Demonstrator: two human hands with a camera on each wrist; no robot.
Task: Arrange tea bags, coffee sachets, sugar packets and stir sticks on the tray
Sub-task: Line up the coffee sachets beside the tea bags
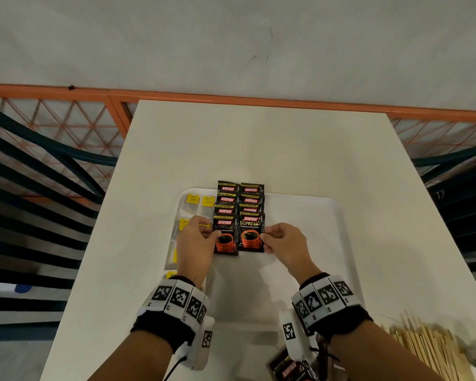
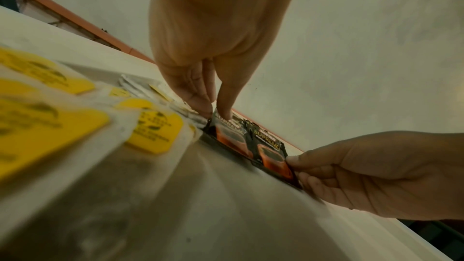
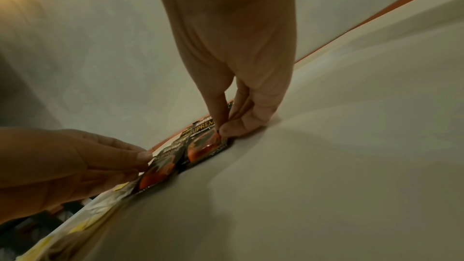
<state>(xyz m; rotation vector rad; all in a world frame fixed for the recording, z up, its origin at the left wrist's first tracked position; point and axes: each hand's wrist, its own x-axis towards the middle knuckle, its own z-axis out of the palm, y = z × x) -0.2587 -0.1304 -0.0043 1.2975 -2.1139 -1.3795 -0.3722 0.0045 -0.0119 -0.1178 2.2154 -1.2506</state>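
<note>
Fingers (image 2: pixel 227 106) of my left hand (image 1: pixel 194 244) are curled, thumb and forefinger pinching the outer edge of the left coffee sachet (image 1: pixel 226 237), and my right hand (image 1: pixel 283 244) does the same on the outer edge of the right coffee sachet (image 1: pixel 251 234); both sachets lie flat, side by side and nearly touching.

Working down from the biggest thing: my white table (image 1: pixel 259 149) carries the white tray (image 1: pixel 308 215), which sits near my edge of it. On the tray's left part lie the tea bags (image 1: pixel 193 200) with their yellow tags, in rows, partly under my left hand. Just to their right run two columns of black coffee sachets (image 1: pixel 239 200), each overlapping the one behind; the far ends poke over the tray's back rim. The two I hold are the nearest of those columns.

I judge I am on the coffee step, squaring off this last pair. The tray's right half is bare. More sachets (image 1: pixel 289 371) wait by my right wrist, and the wooden stir sticks (image 1: pixel 426 350) lie off the tray at my right. I see no sugar packets.

Next, I think, both pinches must let go without dragging the slick sachets crooked, then my right hand reaches back for more.
</note>
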